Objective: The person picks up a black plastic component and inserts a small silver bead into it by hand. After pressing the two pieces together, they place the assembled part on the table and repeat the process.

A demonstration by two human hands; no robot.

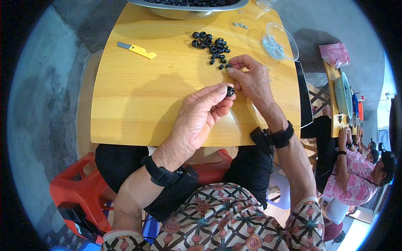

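My left hand (197, 111) is closed over the table, its thumb and fingers pinching a black rounded part (230, 91) with a hole in its end and a pale ring inside. Just beyond it, my right hand (253, 79) has thumb and forefinger closed on a small black piece (228, 65), at the near edge of a loose pile. In that pile lie several larger black round caps (202, 44) with open ends and several small black cylindrical pieces (217, 52).
A yellow-handled cutter (143, 51) lies to the left. At the right stands a clear round tub (293, 46) of small silvery parts, with loose silvery parts (240, 25) nearby. A metal basin (184, 12) of black pieces is at the far edge. Co-workers sit along the right.
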